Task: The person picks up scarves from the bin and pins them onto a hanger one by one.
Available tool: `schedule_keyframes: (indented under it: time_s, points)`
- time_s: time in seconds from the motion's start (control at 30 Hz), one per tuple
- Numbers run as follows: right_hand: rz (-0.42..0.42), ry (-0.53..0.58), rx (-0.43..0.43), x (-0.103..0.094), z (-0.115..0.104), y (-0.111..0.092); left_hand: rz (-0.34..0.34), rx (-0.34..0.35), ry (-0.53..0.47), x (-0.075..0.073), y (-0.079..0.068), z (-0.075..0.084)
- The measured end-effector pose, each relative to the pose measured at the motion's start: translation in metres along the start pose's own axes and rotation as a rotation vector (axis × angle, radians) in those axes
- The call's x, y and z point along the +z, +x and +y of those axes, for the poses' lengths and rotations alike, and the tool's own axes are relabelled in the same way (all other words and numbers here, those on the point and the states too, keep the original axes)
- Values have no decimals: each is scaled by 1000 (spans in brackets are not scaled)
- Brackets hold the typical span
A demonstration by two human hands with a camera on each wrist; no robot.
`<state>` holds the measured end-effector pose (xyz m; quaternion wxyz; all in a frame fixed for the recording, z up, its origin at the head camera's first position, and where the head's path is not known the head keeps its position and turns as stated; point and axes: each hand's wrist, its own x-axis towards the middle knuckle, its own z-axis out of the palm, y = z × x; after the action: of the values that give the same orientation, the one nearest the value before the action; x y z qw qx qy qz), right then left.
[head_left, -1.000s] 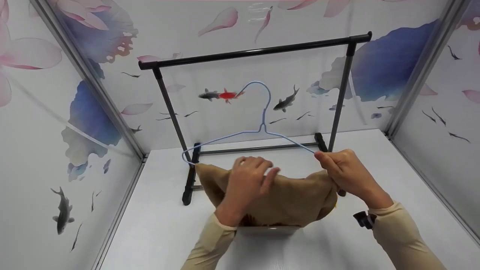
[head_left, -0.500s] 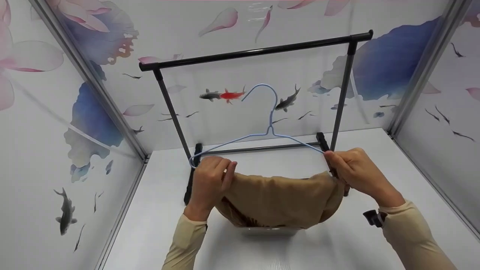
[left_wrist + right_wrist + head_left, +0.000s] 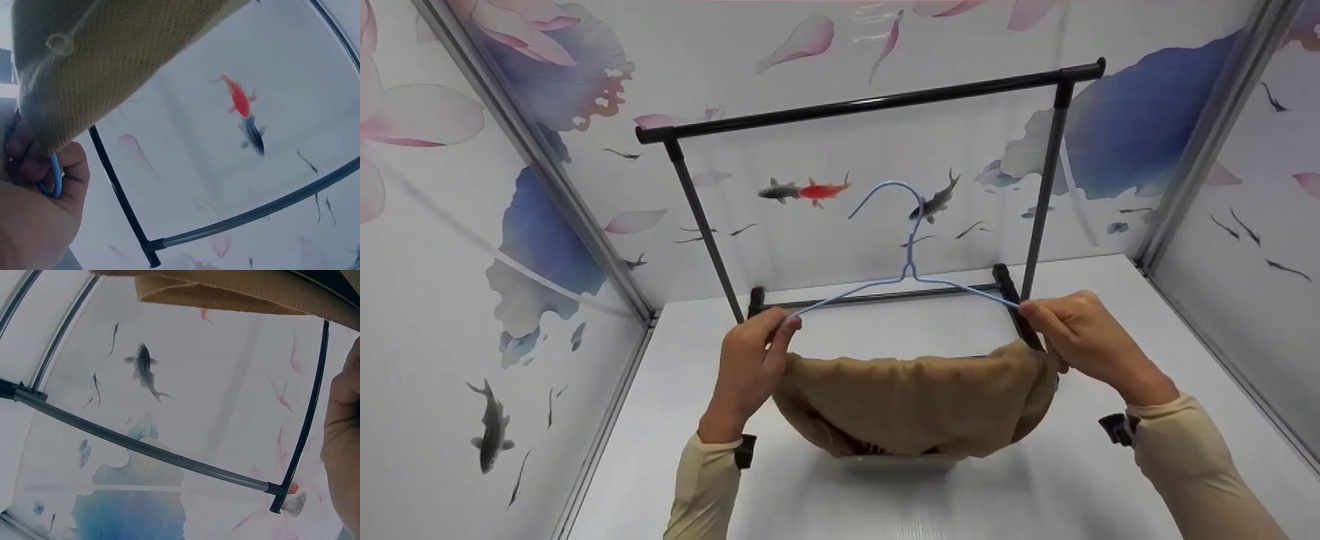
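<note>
A light-blue wire hanger (image 3: 910, 271) stands hook up in the head view. Below it hangs a brown cloth garment (image 3: 915, 405) with a dark print near its lower edge. My left hand (image 3: 746, 367) pinches the hanger's left end at the garment's corner. In the left wrist view, the blue hanger end (image 3: 56, 177) shows between the fingers under the garment (image 3: 107, 62). My right hand (image 3: 1084, 341) grips the hanger's right end with the fabric beside it. The right wrist view has the garment's edge (image 3: 219, 295) along the top and part of the right hand (image 3: 342, 439).
A black clothes rack (image 3: 870, 103) stands behind the hanger, its crossbar above the hook. Beneath the garment, the edge of a pale box (image 3: 900, 464) shows on the white table (image 3: 720, 487). Printed walls (image 3: 960, 45) close in the back and both sides.
My left hand has moved from the middle of the garment out to the hanger's left end and pinches it there. The hanger has shifted slightly right and lower; the right hand keeps its grip.
</note>
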<state>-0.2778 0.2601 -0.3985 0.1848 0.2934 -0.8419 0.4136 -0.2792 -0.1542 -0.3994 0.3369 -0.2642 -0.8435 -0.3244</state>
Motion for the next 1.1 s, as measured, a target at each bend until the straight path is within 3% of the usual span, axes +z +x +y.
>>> schedule_keyframes:
  time_s: [0.17, 0.33, 0.43, 0.53, 0.67, 0.77, 0.93, 1.1]
  points:
    - [-20, 37, 113, -4, 4, 4, 36, -76, -151, -13, -2, 5]
    - [-11, 117, 347, -5, 26, 0, 84, -71, -213, -35, 2, 12]
    - [-44, 73, 483, 8, 52, -11, 107, -76, -229, -45, 5, 15]
    - [-147, -17, 576, 31, 79, -30, 121, -98, -228, -50, 7, 17]
    - [-312, -189, 570, 69, 105, -54, 140, -140, -246, -50, 5, 17]
    - [-360, -302, 544, 94, 118, -66, 143, -175, -286, -47, 2, 17]
    - [-296, -371, 517, 120, 132, -76, 128, -216, -331, -44, 1, 19]
    - [-227, -383, 469, 129, 138, -78, 138, -226, -350, -41, 1, 21]
